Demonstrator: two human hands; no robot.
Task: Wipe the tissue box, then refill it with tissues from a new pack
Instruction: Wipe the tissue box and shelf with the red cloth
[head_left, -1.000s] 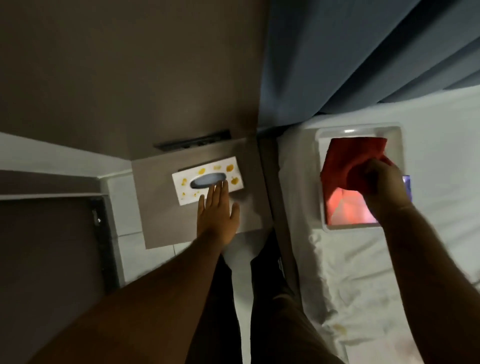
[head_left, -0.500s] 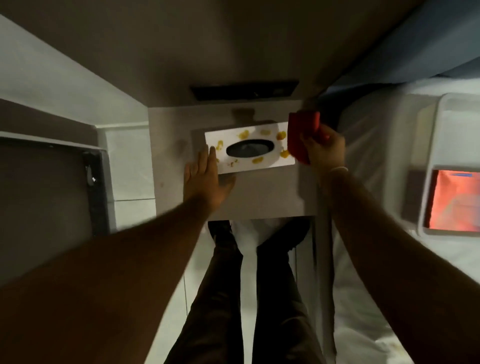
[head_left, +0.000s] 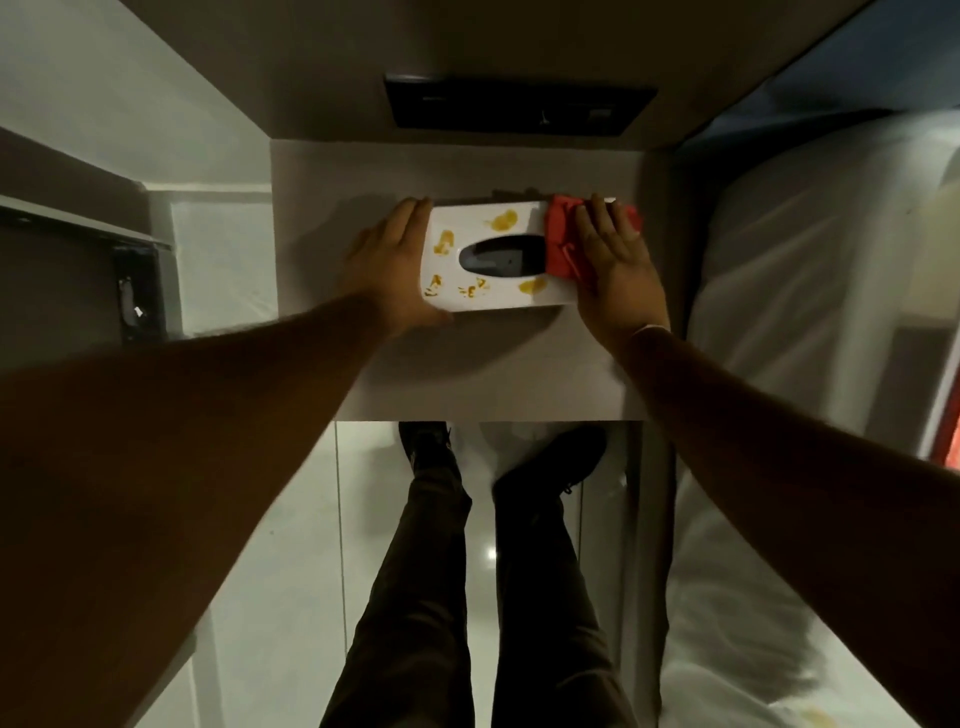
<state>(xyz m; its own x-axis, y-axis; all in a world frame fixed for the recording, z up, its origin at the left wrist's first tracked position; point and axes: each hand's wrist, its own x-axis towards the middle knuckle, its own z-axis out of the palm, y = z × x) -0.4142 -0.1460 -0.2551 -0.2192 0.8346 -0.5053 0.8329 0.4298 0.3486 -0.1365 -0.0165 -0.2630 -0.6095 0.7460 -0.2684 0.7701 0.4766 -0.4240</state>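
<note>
Dim bedroom corner here: a white-sheeted bed (head_left: 810, 322) runs down the right side, and a small grey nightstand (head_left: 467, 374) sits between it and the wall, with a dark switch panel (head_left: 519, 109) on the wall above.

Biggest change: a second ago the right hand was way over on the bed, pulling a red cloth out of a white tray, and the view was angled that way. Now the view is square on the nightstand and both arms have come in around the white tissue box (head_left: 493, 260), which lies flat near the back of the top, slot up and looking empty.

Left hand (head_left: 389, 265) has slid from in front of the box to its left end, fingers flat and spread, bracing it rather than gripping. Right hand (head_left: 613, 260) is pressed palm-down on the red cloth (head_left: 563, 244), which half a second ago was only at the box's corner and now covers the right end of the lid up to the slot.

So the wiping has basically just started. The yellow-orange smears (head_left: 501, 221) are all still there, and I can't see any new tissue pack.
</note>
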